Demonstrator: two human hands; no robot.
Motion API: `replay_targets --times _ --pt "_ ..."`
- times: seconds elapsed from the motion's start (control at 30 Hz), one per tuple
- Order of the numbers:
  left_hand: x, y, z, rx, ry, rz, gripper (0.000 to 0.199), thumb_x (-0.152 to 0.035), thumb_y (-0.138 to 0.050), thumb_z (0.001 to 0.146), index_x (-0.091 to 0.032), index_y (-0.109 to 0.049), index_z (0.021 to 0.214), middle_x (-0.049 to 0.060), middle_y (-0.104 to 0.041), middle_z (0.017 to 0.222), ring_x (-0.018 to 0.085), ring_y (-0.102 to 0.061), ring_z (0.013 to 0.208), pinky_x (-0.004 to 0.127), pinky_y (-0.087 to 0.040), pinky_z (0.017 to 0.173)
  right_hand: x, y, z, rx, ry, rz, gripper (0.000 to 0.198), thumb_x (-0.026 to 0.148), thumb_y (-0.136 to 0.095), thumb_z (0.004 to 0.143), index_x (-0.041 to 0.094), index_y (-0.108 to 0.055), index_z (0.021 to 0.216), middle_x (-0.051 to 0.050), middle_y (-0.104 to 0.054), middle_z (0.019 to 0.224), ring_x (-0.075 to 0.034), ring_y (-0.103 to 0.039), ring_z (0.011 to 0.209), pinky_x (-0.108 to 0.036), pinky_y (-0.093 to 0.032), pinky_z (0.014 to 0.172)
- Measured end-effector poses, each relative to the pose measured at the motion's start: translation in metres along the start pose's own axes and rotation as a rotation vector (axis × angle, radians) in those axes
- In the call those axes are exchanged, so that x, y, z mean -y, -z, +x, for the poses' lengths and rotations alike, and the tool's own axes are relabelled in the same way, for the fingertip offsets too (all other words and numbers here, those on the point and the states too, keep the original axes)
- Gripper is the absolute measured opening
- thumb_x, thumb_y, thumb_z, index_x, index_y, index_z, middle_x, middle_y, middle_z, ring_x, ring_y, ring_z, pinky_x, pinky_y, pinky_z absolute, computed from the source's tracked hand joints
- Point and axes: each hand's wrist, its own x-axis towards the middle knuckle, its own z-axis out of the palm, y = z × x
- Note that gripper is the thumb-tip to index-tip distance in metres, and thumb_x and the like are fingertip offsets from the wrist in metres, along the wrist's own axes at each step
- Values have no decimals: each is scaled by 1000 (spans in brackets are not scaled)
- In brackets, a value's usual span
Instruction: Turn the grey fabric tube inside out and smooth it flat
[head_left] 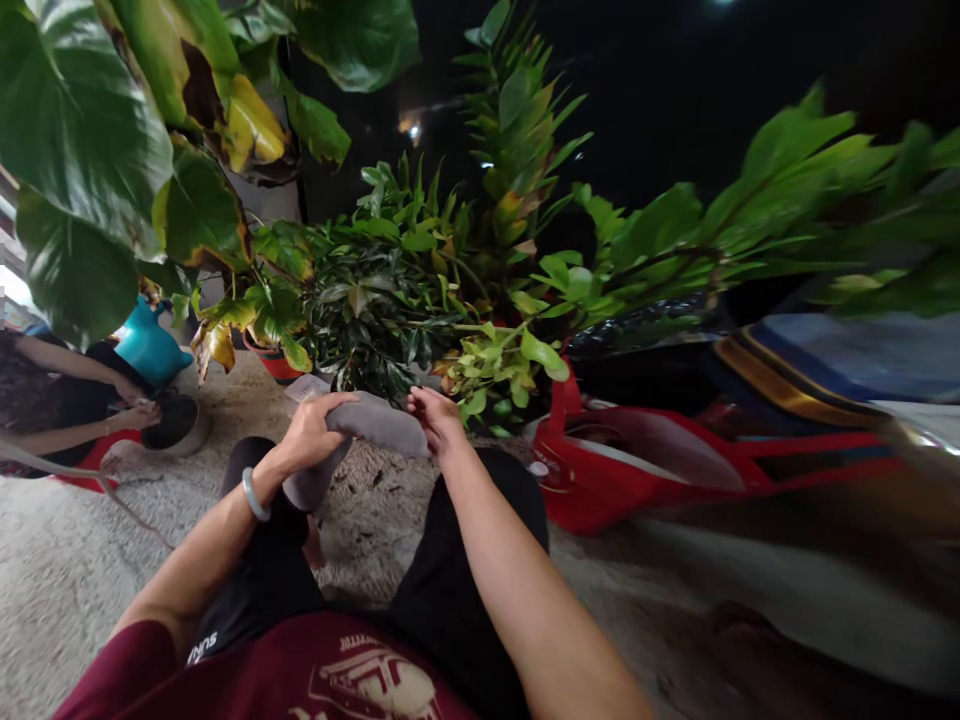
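1. A grey sock [382, 425] is held up by the left hand [307, 435], whose fingers and thumb are clamped on the cloth; one part is stretched rightward, and another is hung below the palm.
2. The sock's right end is met by the right hand [441, 418], with fingers curled; whether cloth is pinched there cannot be told.
3. The sock is suspended over the rough floor [375, 500], between the knees of black trousers [487, 510].
4. A pale bangle [256, 495] is worn on the left wrist.
5. Leafy plants [382, 290] are ranged ahead; a red bag [577, 490] is placed beside the right knee.
6. At far left, a dark bowl [176, 425] is touched by another person's hands [139, 412].
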Motion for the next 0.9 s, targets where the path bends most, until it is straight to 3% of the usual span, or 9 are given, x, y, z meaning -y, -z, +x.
replay_targets --times 0.17,0.23,0.3,0.4,0.53,0.6,0.77,0.83,0.9 --pt "-19 32 42 -475 -61 -40 56 -8 -67 71 -19 -68 126 5 -72 127 25 -66 120 39 -49 111 -1 -7 -8 -12 -118 8 28 16 -78 73 20 -52 66 7 -58 48 -8 -49 37 -21 -49 41" --pt "-17 35 63 -576 -55 -11 55 -9 -67 74 -20 -66 128 4 -71 129 24 -65 121 40 -49 112 0 -9 -12 -13 -145 16 28 13 -74 75 20 -50 64 6 -58 49 -7 -49 37 -21 -50 42" --pt "-4 26 63 -550 -22 28 54 -10 -66 74 -21 -66 126 5 -71 128 25 -66 120 42 -50 111 2 -11 -13 -30 -152 30 26 11 -71 77 20 -50 64 6 -59 50 -7 -49 38 -21 -51 42" --pt "22 -5 22 -376 12 76 55 -9 -65 70 -19 -68 123 8 -73 125 29 -68 117 47 -53 107 6 -10 -11 -68 -143 55 23 10 -69 76 20 -51 65 6 -59 50 -8 -49 38 -21 -50 41" --pt "33 -28 -32 -165 -124 76 57 -7 -64 64 -25 -70 118 8 -76 113 28 -72 104 43 -61 92 9 -8 -8 -88 -136 65 21 10 -71 74 20 -54 67 6 -60 50 -8 -50 40 -20 -47 41" --pt "22 -20 -25 -218 -199 71 59 -7 -63 65 -27 -68 121 6 -75 113 26 -72 104 42 -60 93 9 -8 -9 -79 -131 60 21 11 -71 74 20 -54 66 7 -59 50 -8 -50 40 -20 -48 42" --pt "0 19 48 -599 -192 102 59 -13 -63 75 -21 -61 133 8 -68 132 26 -64 124 43 -49 111 6 -11 -15 -59 -142 37 25 13 -71 75 20 -51 64 7 -59 49 -7 -50 38 -20 -50 42" --pt "8 16 54 -584 -156 134 57 -12 -62 76 -21 -62 132 9 -68 131 27 -63 124 43 -48 112 7 -12 -15 -56 -148 30 26 13 -73 75 20 -51 64 7 -60 50 -8 -51 38 -20 -51 42" --pt "24 -1 33 -479 -91 151 57 -9 -59 74 -22 -65 129 9 -70 127 28 -65 122 45 -50 110 7 -12 -15 -60 -151 24 24 13 -73 76 20 -53 66 6 -62 51 -8 -53 38 -20 -51 42"
